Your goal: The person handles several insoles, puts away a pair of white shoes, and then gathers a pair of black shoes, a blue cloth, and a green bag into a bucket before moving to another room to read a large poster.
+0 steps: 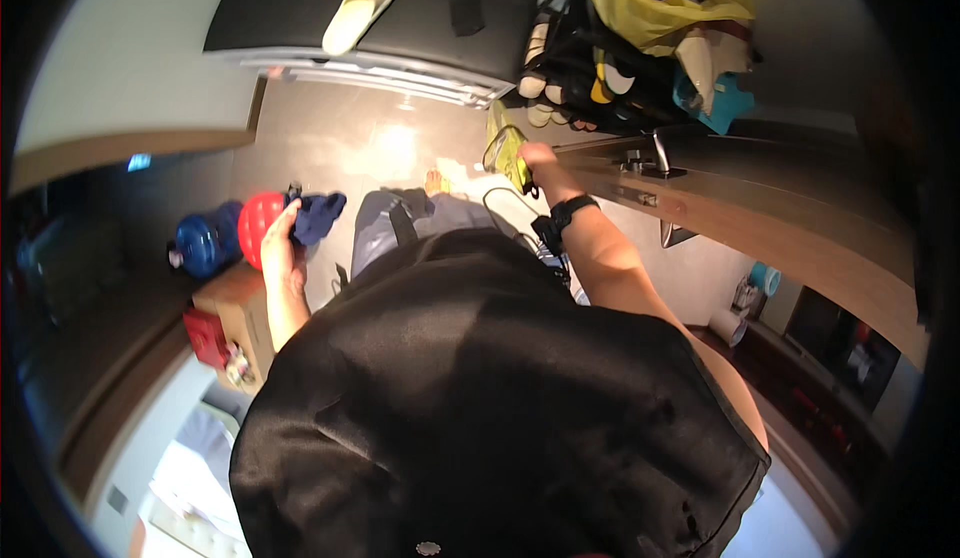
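My right hand [537,156], with a black strap on the wrist, is closed on a yellow-green shoe [504,149] above the tiled floor. My left hand [282,246] is at the left, beside a red rounded object [259,222] and a dark blue cloth [319,216]; whether it touches or holds either cannot be told. A pale yellow slipper [363,11] and a black sock-like cloth [466,4] lie on a black bench top [285,10] at the top of the view.
A rack with several shoes [534,86] stands under a yellow plastic bag [660,6]. The open wooden door [750,216] with a metal handle [660,154] is at the right. Blue water bottles [199,245] and a cardboard box [244,310] stand at the left.
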`<move>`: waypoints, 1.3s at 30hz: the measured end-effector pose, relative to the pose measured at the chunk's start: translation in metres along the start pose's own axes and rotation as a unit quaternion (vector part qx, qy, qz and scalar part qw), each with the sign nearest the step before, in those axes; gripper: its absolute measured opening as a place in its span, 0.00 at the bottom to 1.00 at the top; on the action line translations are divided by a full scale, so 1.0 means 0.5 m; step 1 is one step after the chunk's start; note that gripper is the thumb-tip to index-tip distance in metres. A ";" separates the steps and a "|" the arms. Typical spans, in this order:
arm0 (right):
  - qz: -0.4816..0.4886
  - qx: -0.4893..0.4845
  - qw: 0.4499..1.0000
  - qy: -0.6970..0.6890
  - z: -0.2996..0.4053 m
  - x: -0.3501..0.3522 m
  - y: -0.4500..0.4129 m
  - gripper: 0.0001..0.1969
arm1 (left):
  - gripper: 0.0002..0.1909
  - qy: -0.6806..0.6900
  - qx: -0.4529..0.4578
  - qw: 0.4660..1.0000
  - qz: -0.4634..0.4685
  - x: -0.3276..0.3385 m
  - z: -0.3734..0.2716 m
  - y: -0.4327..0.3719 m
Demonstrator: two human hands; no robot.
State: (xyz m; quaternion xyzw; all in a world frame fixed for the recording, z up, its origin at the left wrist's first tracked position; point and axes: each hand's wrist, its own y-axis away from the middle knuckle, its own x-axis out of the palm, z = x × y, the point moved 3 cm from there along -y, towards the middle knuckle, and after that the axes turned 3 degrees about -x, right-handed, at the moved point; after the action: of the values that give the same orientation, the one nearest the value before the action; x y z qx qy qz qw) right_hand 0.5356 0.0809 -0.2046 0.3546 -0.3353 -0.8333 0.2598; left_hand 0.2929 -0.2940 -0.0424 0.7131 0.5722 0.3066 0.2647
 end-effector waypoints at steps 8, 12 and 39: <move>-0.019 -0.078 0.961 0.264 0.064 -0.069 0.077 0.14 | 0.12 -0.075 -0.027 0.992 0.102 0.083 -0.112 -0.192; -0.059 -0.061 0.936 0.343 0.232 -0.113 0.286 0.18 | 0.11 -0.132 -0.020 0.980 0.150 0.178 -0.219 -0.266; -0.129 0.000 0.838 0.530 0.677 -0.429 0.611 0.16 | 0.10 -0.231 -0.063 0.923 0.300 0.305 -0.308 -0.420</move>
State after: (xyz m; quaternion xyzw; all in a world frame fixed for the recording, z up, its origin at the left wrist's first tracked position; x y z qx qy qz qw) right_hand 0.4677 0.1560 0.2893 0.7823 -0.0969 -0.5439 0.2878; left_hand 0.0658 -0.0978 -0.0715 0.8842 0.2338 0.2337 0.3300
